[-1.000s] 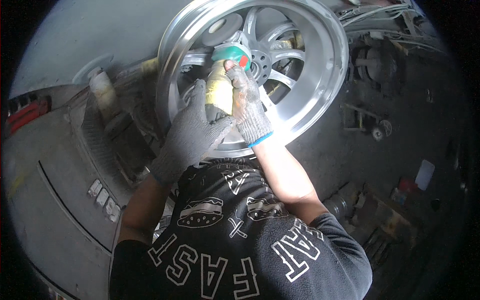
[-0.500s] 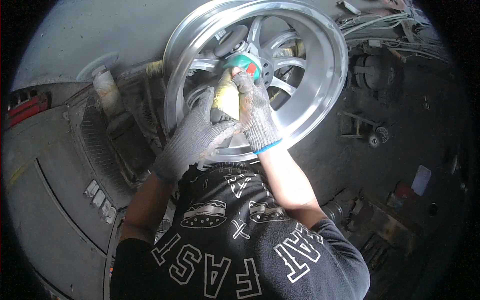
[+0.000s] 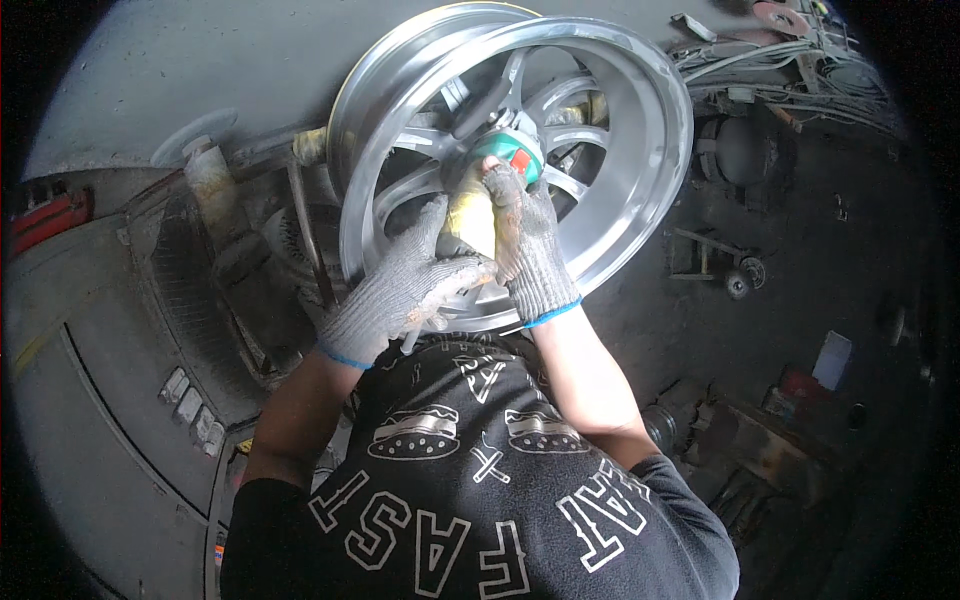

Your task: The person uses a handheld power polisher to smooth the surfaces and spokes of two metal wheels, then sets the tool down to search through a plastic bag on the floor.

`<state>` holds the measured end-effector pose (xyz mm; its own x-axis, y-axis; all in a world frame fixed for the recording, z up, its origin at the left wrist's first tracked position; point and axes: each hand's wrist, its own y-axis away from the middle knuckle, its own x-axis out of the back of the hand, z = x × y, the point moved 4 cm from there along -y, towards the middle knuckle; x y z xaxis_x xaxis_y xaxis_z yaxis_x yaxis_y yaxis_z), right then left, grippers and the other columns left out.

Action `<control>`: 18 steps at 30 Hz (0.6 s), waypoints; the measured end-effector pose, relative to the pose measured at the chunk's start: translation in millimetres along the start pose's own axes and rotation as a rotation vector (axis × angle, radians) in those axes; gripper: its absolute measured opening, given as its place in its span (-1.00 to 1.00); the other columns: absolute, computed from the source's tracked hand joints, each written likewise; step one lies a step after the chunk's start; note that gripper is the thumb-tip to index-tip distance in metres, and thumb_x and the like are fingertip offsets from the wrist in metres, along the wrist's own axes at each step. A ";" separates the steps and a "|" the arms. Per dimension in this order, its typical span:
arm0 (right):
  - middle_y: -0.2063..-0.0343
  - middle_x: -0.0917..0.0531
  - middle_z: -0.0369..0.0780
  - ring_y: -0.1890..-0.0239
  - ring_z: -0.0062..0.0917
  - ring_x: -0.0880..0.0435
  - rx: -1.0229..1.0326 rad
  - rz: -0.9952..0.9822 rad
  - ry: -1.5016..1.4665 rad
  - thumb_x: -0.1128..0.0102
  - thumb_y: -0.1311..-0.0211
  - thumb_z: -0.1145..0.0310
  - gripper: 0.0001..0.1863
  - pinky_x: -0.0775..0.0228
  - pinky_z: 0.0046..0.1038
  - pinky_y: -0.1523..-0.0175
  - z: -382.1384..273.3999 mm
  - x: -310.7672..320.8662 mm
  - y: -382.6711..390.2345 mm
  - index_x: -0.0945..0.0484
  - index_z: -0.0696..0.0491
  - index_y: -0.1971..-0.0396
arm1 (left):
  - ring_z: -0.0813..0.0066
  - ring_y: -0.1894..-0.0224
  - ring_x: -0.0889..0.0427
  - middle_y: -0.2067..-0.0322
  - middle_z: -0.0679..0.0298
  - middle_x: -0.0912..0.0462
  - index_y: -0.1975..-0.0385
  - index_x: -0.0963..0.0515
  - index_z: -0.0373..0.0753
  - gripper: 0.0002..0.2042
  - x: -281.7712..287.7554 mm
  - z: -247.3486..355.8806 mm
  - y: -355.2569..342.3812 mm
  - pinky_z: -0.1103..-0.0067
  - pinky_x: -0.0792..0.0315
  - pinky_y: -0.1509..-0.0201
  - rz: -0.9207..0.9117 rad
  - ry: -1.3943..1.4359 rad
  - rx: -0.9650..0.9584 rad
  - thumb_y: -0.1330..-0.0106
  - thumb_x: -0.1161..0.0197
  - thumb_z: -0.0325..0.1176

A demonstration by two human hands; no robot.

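A silver multi-spoke alloy wheel rim (image 3: 637,180) stands tilted in front of me. Inside its barrel is an angle grinder (image 3: 470,220), with a green head and a yellow-wrapped body. My right hand (image 3: 535,245), in a grey knit glove with a blue cuff, is closed round the grinder's right side, thumb near the green head. From the lower left my left hand (image 3: 400,285), gloved alike, grips the rear of the body. The grinder's head lies among the spokes near the hub; its disc shows only as a thin blurred edge, so contact cannot be made out.
Left of the wheel stands a metal frame (image 3: 308,220) with a yellow-wrapped end. Cables (image 3: 765,55) run along the upper right. On the dark floor at right lie a small wheeled piece (image 3: 738,280) and a pale panel (image 3: 832,360). A red object (image 3: 48,222) sits at far left.
Both hands and the grinder have shifted right and slightly down in the picture. The grinder's disc, seen broadly before, now shows nearly edge-on. The hold stays the same.
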<state>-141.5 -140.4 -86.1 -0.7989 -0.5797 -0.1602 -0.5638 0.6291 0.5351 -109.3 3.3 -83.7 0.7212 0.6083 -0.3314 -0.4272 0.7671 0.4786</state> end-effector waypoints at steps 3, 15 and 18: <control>0.25 -0.62 -0.27 0.29 -0.57 -0.66 0.035 -0.025 0.041 -0.35 -0.33 0.27 -0.62 -0.59 -0.50 0.20 2.4 2.7 -1.0 -0.48 0.10 -0.03 | 0.36 -0.18 -0.49 -0.18 0.04 -0.44 -0.42 -0.16 -0.41 -0.20 0.4 -0.2 2.7 0.50 -0.39 -0.28 0.042 0.019 0.034 -0.21 -0.42 -0.38; 0.21 -0.64 -0.22 0.25 -0.51 -0.69 0.009 -0.065 -0.033 -0.33 -0.34 0.31 -0.61 -0.64 -0.45 0.16 1.4 -3.3 -2.3 -0.47 0.12 -0.07 | 0.26 -0.14 -0.51 -0.14 -0.13 -0.42 -0.43 -0.03 -0.50 -0.06 3.8 -3.2 -1.7 0.48 -0.45 -0.20 0.052 -0.127 -0.099 -0.16 -0.52 -0.32; 0.20 -0.59 -0.23 0.26 -0.53 -0.66 -0.007 -0.040 0.014 -0.35 -0.33 0.28 -0.54 -0.62 -0.48 0.19 4.6 3.8 -2.5 -0.39 0.13 -0.10 | 0.23 -0.30 -0.40 -0.24 -0.13 -0.39 -0.47 -0.05 -0.41 -0.08 3.9 -7.8 -2.6 0.41 -0.26 -0.40 -0.020 -0.067 -0.030 -0.18 -0.47 -0.29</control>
<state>-144.1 -141.8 -91.8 -0.7726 -0.6117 -0.1702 -0.5940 0.6017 0.5340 -109.6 5.2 -92.6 0.7643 0.5786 -0.2847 -0.4280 0.7854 0.4472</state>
